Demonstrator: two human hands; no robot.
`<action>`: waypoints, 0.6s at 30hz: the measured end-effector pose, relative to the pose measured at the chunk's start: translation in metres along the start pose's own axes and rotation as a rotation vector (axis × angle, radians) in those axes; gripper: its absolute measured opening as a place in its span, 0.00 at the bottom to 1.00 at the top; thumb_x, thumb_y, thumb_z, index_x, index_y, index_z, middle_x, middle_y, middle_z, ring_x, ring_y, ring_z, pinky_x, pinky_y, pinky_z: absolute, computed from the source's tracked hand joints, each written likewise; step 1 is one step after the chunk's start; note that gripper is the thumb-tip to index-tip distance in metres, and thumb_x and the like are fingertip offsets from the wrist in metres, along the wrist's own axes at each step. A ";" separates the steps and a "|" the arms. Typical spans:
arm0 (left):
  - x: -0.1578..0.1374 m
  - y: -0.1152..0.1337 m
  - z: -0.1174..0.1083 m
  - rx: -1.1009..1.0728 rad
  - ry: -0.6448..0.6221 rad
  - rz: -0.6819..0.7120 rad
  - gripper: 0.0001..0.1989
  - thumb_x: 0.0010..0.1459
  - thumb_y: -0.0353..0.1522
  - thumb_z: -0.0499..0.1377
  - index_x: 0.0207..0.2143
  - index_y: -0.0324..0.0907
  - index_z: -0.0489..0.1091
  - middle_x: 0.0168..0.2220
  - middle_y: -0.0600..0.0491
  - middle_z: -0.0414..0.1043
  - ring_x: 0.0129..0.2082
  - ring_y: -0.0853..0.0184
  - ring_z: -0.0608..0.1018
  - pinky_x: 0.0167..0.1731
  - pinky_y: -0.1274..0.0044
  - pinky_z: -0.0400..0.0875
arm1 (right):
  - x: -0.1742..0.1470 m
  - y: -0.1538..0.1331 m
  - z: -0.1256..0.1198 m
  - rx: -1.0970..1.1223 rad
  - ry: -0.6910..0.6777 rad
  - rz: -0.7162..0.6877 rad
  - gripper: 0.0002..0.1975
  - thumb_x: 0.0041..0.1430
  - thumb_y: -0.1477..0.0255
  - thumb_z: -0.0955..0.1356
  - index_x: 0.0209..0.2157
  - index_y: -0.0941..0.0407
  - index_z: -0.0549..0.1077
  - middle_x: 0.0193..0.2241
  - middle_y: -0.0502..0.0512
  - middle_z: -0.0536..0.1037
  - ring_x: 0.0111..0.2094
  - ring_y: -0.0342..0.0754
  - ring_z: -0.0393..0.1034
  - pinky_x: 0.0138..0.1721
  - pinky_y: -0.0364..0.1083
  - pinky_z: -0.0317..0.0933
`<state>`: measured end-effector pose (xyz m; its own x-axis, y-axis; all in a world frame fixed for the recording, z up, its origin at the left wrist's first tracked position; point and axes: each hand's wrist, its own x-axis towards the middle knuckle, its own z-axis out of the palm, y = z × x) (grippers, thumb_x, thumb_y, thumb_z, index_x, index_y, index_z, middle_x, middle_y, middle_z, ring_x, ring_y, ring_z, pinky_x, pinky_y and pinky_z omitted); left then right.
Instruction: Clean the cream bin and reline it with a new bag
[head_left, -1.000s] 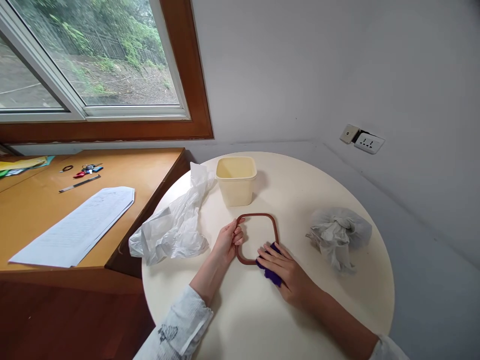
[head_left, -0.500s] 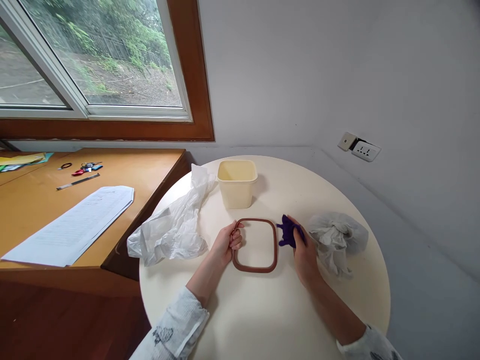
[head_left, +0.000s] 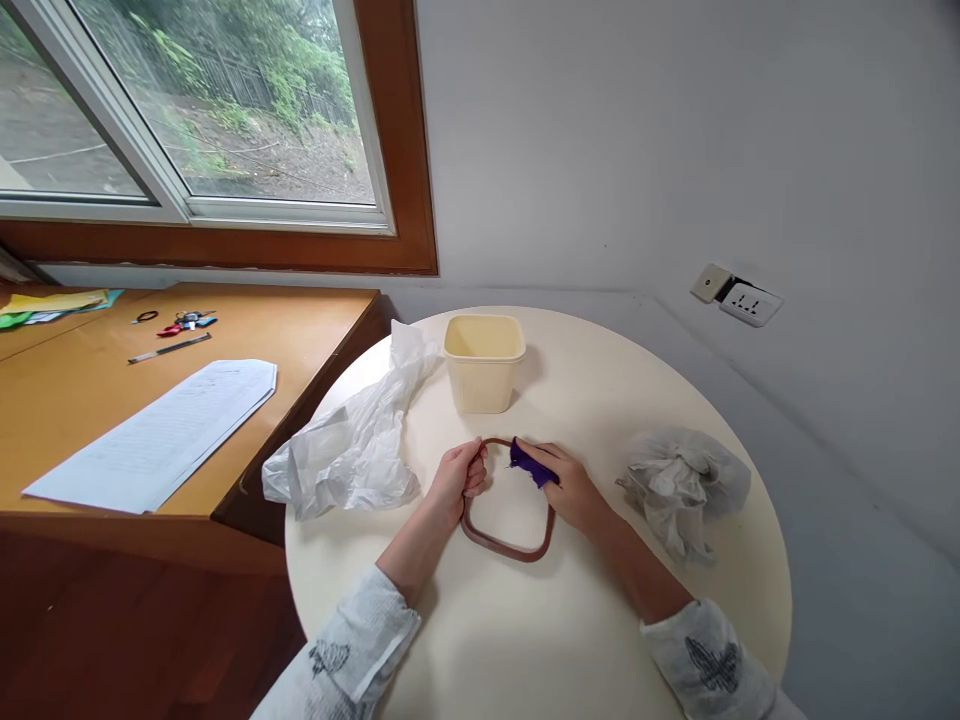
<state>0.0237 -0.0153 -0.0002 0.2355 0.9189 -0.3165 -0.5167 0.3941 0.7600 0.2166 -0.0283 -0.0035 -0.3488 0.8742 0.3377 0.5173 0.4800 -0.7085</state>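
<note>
At the frame's centre, my left hand (head_left: 459,482) curls its fingers around the brown square sealing ring (head_left: 504,545), gripping its left side. My right hand (head_left: 571,487) pinches a purple cloth (head_left: 528,463) against the ring's top edge, below the cream container (head_left: 484,375).

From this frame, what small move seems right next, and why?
Probably slide the purple cloth along the brown ring's far edge. The right hand presses it there, the left hand grips the left side, and the near edge shows bare.
</note>
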 end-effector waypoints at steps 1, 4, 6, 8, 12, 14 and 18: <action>0.001 0.000 0.000 -0.013 0.017 0.010 0.14 0.51 0.38 0.60 0.23 0.37 0.63 0.13 0.65 0.43 0.10 0.82 0.48 0.10 0.86 0.40 | -0.005 0.004 -0.001 0.007 0.030 0.018 0.33 0.48 0.86 0.57 0.55 0.48 0.62 0.46 0.53 0.72 0.46 0.47 0.66 0.48 0.48 0.62; 0.004 0.003 -0.002 -0.070 0.074 0.043 0.14 0.51 0.38 0.59 0.23 0.39 0.61 0.12 0.66 0.43 0.10 0.81 0.47 0.09 0.87 0.40 | -0.017 0.011 -0.001 0.012 0.064 0.051 0.31 0.47 0.85 0.58 0.53 0.51 0.66 0.37 0.54 0.75 0.37 0.46 0.69 0.40 0.47 0.65; 0.007 0.006 -0.004 -0.110 0.113 0.071 0.14 0.52 0.38 0.58 0.22 0.39 0.60 0.12 0.66 0.43 0.09 0.81 0.46 0.09 0.87 0.41 | -0.024 0.009 0.002 0.012 0.045 0.050 0.30 0.45 0.85 0.58 0.50 0.52 0.69 0.34 0.54 0.75 0.35 0.46 0.69 0.38 0.46 0.65; 0.008 0.009 -0.006 -0.140 0.144 0.097 0.14 0.52 0.38 0.58 0.22 0.39 0.59 0.12 0.66 0.44 0.09 0.81 0.47 0.09 0.87 0.42 | -0.029 0.003 0.005 -0.011 0.028 0.051 0.30 0.44 0.86 0.59 0.48 0.52 0.70 0.35 0.54 0.75 0.35 0.47 0.69 0.38 0.46 0.65; 0.008 0.010 -0.008 -0.187 0.187 0.138 0.13 0.54 0.37 0.57 0.22 0.40 0.58 0.12 0.66 0.44 0.09 0.81 0.47 0.08 0.86 0.43 | -0.034 -0.009 0.011 -0.156 -0.014 0.073 0.29 0.42 0.86 0.59 0.47 0.54 0.71 0.34 0.55 0.75 0.34 0.49 0.68 0.38 0.49 0.65; 0.008 0.009 -0.007 -0.204 0.203 0.158 0.13 0.55 0.36 0.56 0.22 0.40 0.58 0.12 0.65 0.44 0.09 0.81 0.47 0.08 0.86 0.43 | -0.036 -0.014 0.014 -0.234 -0.038 0.071 0.29 0.43 0.85 0.59 0.47 0.55 0.71 0.33 0.56 0.75 0.34 0.50 0.67 0.38 0.50 0.64; 0.007 0.007 -0.004 -0.219 0.226 0.188 0.14 0.55 0.37 0.57 0.22 0.40 0.58 0.12 0.65 0.45 0.09 0.81 0.48 0.08 0.86 0.43 | -0.041 -0.026 0.023 -0.362 -0.047 0.080 0.30 0.42 0.85 0.59 0.49 0.56 0.70 0.30 0.56 0.74 0.32 0.50 0.67 0.36 0.49 0.64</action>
<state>0.0188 -0.0065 0.0007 -0.0555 0.9464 -0.3182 -0.7036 0.1891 0.6850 0.1993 -0.0780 -0.0126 -0.3271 0.9100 0.2549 0.7842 0.4119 -0.4640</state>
